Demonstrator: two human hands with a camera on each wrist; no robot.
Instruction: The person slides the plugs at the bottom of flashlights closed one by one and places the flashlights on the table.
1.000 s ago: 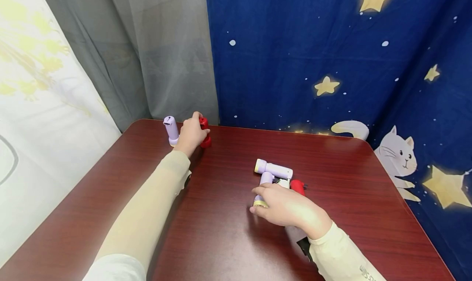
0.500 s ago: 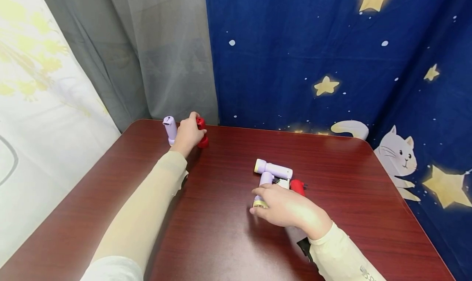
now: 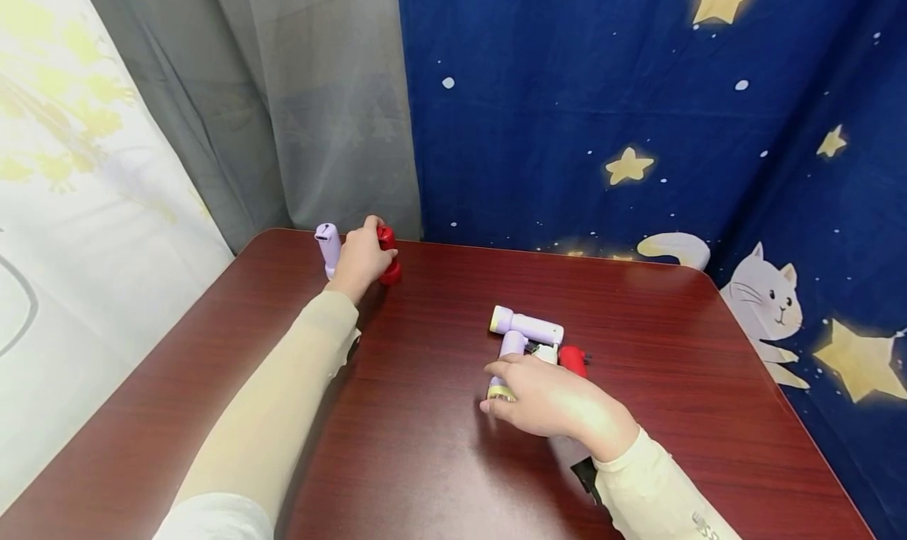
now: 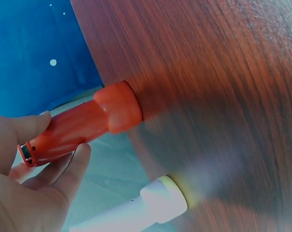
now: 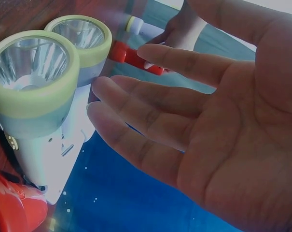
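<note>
At the far left of the table, my left hand (image 3: 360,257) grips a red flashlight (image 3: 390,271) that stands lens-down. In the left wrist view, thumb and fingers wrap the tail end of its barrel, and its wide head meets the tabletop. Just left of it a purple flashlight (image 3: 328,247) stands the same way. My right hand (image 3: 556,394) hovers over a group of lying flashlights, fingers extended and holding nothing. Beneath its fingers is a purple flashlight with a yellow rim (image 3: 512,343), partly hidden; another purple flashlight (image 3: 534,327) lies behind it.
A white flashlight-like piece (image 3: 546,353) and a second red flashlight (image 3: 572,360) lie beside the purple ones, partly covered by my right hand. The reddish-brown table (image 3: 425,445) ends at a grey curtain (image 3: 340,115) and a blue star-patterned curtain (image 3: 538,131).
My left hand has shifted slightly left with the red flashlight, closer to the standing purple one. The right hand and the lying flashlights have stayed in place.
</note>
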